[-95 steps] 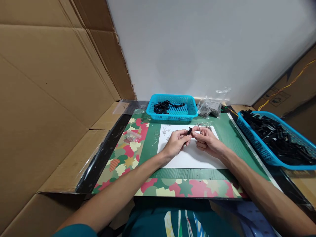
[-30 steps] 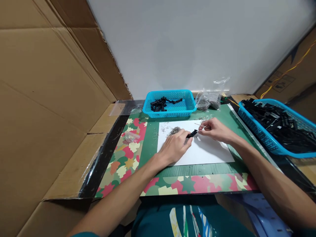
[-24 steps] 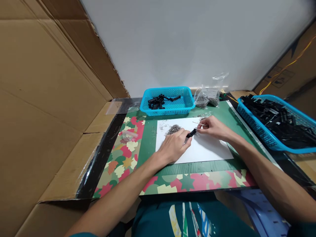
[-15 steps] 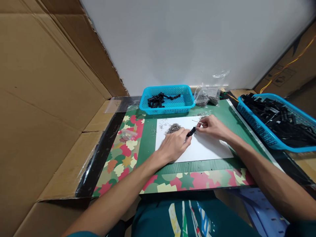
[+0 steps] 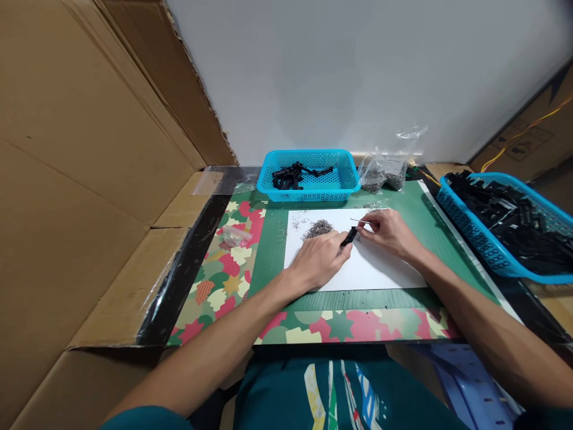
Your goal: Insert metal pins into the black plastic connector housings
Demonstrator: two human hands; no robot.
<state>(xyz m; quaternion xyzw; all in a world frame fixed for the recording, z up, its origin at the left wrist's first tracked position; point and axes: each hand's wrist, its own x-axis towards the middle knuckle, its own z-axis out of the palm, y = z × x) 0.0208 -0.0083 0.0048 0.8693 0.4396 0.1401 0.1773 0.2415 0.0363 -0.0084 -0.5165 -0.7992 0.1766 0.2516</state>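
The left fingers (image 5: 340, 253) pinch a black part (image 5: 349, 236) — likely light, stiff, best held along its sides — above the white sheet (image 5: 380, 272); just beside, the right fingers (image 5: 367, 230) grip a thin tool (image 5: 362, 221).

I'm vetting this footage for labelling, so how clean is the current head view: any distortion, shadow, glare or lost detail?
Head view: the right-hand basket looks stretched towards the edge; a soft shadow lies on the white sheet below the right hand; the clear bags catch highlights; pieces in the metal pile are hard to separate.
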